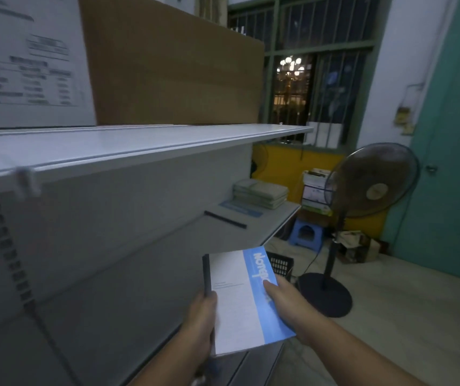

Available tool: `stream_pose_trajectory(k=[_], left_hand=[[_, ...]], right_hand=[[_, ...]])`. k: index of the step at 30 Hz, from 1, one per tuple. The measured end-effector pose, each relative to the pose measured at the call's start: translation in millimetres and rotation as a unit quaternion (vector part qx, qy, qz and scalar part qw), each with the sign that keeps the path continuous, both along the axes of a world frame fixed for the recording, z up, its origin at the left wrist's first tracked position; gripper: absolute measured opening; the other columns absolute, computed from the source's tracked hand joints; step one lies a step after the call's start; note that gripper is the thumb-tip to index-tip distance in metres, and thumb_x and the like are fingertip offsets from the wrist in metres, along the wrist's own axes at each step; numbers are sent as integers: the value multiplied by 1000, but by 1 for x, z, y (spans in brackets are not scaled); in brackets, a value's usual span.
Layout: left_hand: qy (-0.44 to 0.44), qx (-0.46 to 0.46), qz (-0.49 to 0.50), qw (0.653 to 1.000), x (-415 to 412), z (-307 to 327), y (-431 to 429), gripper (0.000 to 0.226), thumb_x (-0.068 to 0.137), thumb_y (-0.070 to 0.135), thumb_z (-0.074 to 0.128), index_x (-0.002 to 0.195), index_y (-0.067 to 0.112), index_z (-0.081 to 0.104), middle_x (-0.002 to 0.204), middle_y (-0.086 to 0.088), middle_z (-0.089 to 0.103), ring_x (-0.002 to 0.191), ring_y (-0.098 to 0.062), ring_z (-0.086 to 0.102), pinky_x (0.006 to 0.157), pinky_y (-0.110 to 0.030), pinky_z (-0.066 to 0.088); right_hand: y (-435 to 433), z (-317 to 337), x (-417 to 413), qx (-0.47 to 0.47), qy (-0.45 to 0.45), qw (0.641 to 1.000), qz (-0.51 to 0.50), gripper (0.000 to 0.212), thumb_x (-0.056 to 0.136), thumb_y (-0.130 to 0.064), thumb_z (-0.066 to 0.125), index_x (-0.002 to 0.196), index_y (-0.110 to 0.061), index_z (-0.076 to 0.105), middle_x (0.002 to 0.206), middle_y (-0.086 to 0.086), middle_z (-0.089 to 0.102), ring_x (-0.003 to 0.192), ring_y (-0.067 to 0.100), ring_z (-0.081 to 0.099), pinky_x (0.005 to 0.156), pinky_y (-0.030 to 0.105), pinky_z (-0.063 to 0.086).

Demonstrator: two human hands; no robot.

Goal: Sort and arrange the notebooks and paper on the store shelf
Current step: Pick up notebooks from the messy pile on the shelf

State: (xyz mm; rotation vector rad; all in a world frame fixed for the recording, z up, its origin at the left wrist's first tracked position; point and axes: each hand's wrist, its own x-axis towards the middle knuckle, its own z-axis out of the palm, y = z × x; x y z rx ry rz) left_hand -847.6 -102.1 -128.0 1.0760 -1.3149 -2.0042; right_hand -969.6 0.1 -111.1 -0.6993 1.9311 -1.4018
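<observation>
In front of the lower shelf [145, 263], low in the head view, one finger [270, 288] of the right hand [288, 305] lay flat on the blue band of the notebook [237, 302]. The other fingers were hidden under the cover, so this hand seemed to pinch the right edge from above and below. The left hand [201, 324] was curled round the opposite edge, just under the black spine, and it carried most of the weight. The notebook was therefore held between both hands, in the air, cover up and a little tilted, not touching the shelf. I think it was held so because two hands keep a thin book flat and let the person read the cover before choosing a place. Further along the same shelf, at its far end, a stack of greenish notebooks [260, 192] rested partly on a blue-edged one [240, 209]. Near them lay a dark strip [224, 219], perhaps the spine of another flat notebook; I cannot tell for sure. That end looked like the sorting place, and the held notebook probably belonged with the blue one. On the upper shelf [139, 146] stood a cardboard box [173, 65], and beyond the shelves stood a fan [371, 185].
</observation>
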Motion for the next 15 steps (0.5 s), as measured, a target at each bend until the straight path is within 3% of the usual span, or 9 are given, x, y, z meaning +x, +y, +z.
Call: stream_pose_trajectory(k=[3,4,7,9,12,15], left_hand=[[-1,2,1,1000,-47,-11,-7,19,102,13,35,108,12,54,98,-12,64,84,-29,62,63,-32,50],[3,-6,4,1000,-63,-15,-9,20,101,13,36,110,11,54,97,-10,64,86,-27,62,66,-33,50],[5,-23,39,999,-112,-16,-17,19,101,10,36,104,8,55,90,-7,63,85,-27,60,81,-38,50],[-2,-23,72,997,-142,-14,-22,22,100,7,35,92,8,56,86,-6,62,81,-25,59,76,-36,50],[-52,-47,110,991,-176,-19,-33,20,97,6,36,100,9,56,91,-8,63,86,-26,59,81,-36,49],[-103,-96,138,980,-187,-18,-46,31,85,-1,41,106,10,62,92,-9,68,86,-26,63,78,-34,50]], right_hand=[[-5,-8,-45,10,-15,1000,-21,27,100,-26,37,120,-25,57,104,2,70,88,23,69,81,37,55],[-8,-11,-63,9,-15,999,-29,28,99,-21,39,119,-22,59,102,3,70,86,24,69,81,36,55],[-16,-15,-117,-1,9,999,-51,29,92,0,42,110,-12,61,87,-1,67,71,17,63,56,20,49],[-23,-13,-148,-13,14,999,-32,32,89,7,42,105,-14,60,81,-7,62,64,10,59,44,14,43],[-42,-14,-188,-10,26,999,17,36,87,11,43,102,-18,60,79,-11,62,63,6,59,43,12,43],[-76,-20,-214,8,27,999,43,40,84,12,43,106,-14,64,80,-6,66,69,15,63,54,22,47]])
